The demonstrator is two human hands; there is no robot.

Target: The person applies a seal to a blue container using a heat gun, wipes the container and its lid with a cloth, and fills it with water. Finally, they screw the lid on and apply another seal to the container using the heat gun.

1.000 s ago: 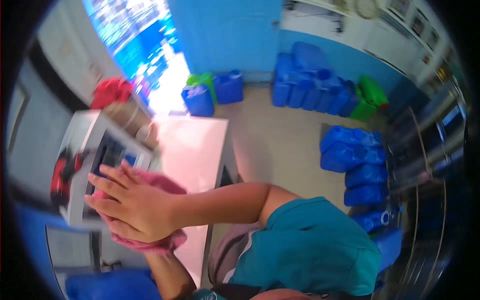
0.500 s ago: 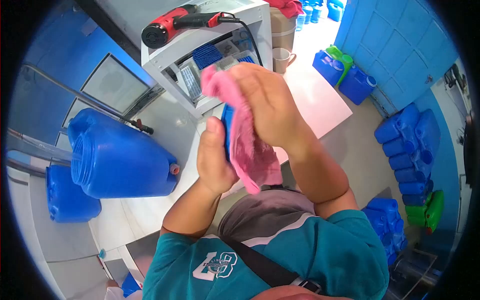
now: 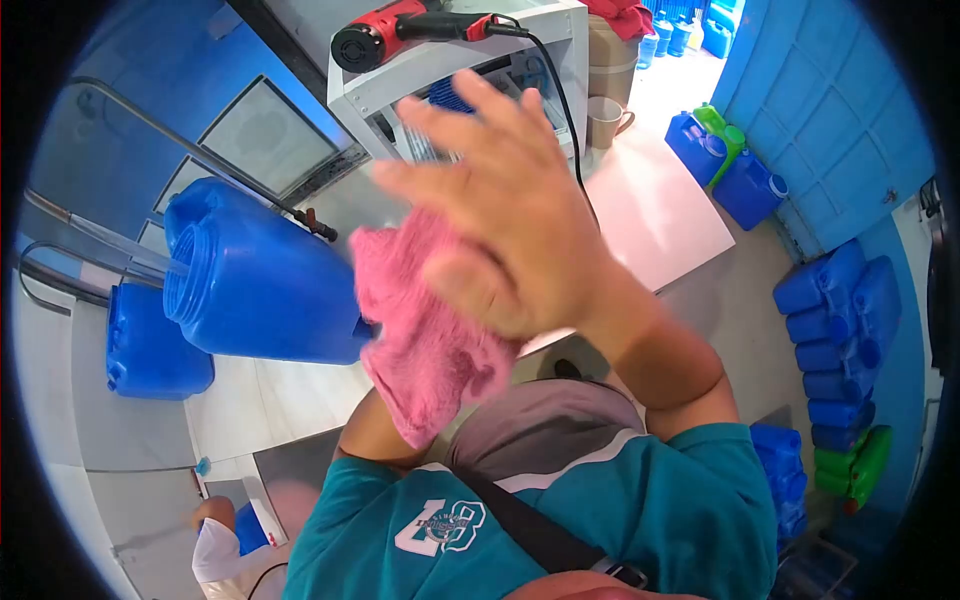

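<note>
R hand [image 3: 510, 220] flat on 1 pink cloth [image 3: 425, 340], 1 blue jug [image 3: 265, 285] beside.

I see my right hand [image 3: 510, 235] spread over a cloth [image 3: 425, 340], above the counter's [image 3: 650, 210] near edge. Left of the cloth a big jug [image 3: 260, 285] lies on its side on the counter. Behind the hand stands a shelf unit [image 3: 455, 75], a heat gun [image 3: 400, 30] on top, a mug [image 3: 605, 120] just right of it. Jerrycans [image 3: 730, 165] sit on the floor past the counter's right edge.

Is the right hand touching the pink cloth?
Touching. The head view shows the right hand pressed flat, fingers spread, against the pink cloth, overlapping it with no gap.
</note>
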